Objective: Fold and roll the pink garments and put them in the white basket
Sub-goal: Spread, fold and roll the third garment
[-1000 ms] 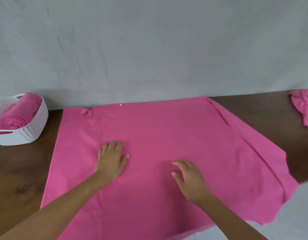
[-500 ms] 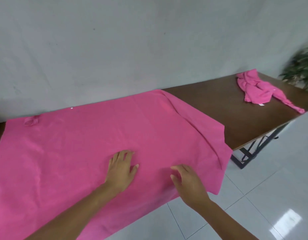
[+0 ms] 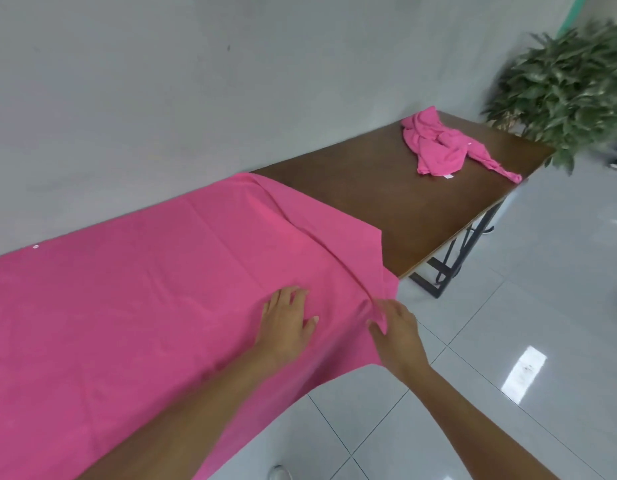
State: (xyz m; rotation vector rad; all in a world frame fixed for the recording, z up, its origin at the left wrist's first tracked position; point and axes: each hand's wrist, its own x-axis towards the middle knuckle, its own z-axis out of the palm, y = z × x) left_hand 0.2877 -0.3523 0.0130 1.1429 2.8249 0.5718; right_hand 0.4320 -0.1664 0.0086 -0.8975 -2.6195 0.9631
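Worktop (image 3: 386,202) is dark brown wood on black metal legs (image 3: 452,261), pushed up against a plain grey wall (image 3: 196,81). Most of it is covered by a big pink garment (image 3: 144,289) spread out flat, with its near edge hanging off the front toward the grey tiled floor (image 3: 508,341). There's a long diagonal crease (image 3: 321,244) running across its right part down to the front corner, plus a tiny white snap (image 3: 35,247) near the back edge. Left grip (image 3: 288,320) is palm down on the cloth, fingers spread and flat, thumb out to the side, pressing the fabric onto the worktop. Right grip (image 3: 395,327) is just beside it at the garment's right front corner, fingertips right where the crease ends, fingers fairly straight with the thumb held apart. A bit of pink shows between thumb and fingers, but honestly I can't tell whether it's actually pinching the cloth or just touching it. Second pink garment (image 3: 438,147) sits crumpled in a heap at the far right end of the worktop, well apart from the spread one, one sleeve trailing toward the edge and a small white tag (image 3: 448,176) poking out. Leafy green plant (image 3: 570,88) stands just past that end.
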